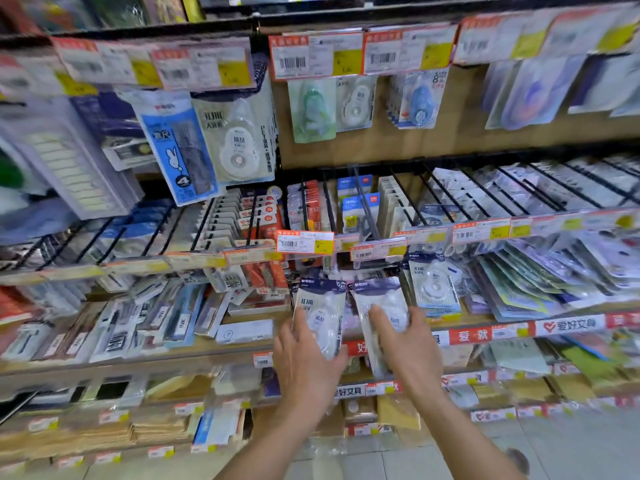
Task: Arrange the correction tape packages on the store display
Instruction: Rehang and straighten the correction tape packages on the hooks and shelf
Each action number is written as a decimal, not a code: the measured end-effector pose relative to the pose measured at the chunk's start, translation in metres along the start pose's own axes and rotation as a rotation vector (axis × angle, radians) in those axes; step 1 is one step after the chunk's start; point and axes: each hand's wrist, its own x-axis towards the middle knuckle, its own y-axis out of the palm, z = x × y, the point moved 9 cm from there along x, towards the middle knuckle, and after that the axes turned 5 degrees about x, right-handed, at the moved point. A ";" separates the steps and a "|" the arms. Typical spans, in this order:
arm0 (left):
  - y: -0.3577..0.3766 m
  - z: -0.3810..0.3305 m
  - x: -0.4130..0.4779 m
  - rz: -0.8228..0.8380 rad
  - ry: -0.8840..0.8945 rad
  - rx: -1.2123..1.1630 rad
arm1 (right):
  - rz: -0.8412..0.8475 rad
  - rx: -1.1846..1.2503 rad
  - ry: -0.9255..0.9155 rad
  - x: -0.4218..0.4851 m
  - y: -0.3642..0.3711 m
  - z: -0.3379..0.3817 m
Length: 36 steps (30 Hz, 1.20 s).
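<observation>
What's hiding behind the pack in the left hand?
Peeking out around the left hand's pack: orange packs above, a red shelf strip lower down, and the right hand's pack beside it. Straight behind is covered by the pack and the left hand.

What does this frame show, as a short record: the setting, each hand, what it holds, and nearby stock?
setting: store display of hanging and stacked stationery packs; the image is blurred
left hand: grips the left package by its lower part
right hand: grips the right package, thumb on its front
packages: upright, side by side, in front of the shelf
nearby: similar package on the display to the right; price tag above
</observation>
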 end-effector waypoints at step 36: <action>-0.085 -0.142 -0.013 -0.262 0.306 -0.196 | 0.079 0.560 -0.451 0.046 -0.136 0.148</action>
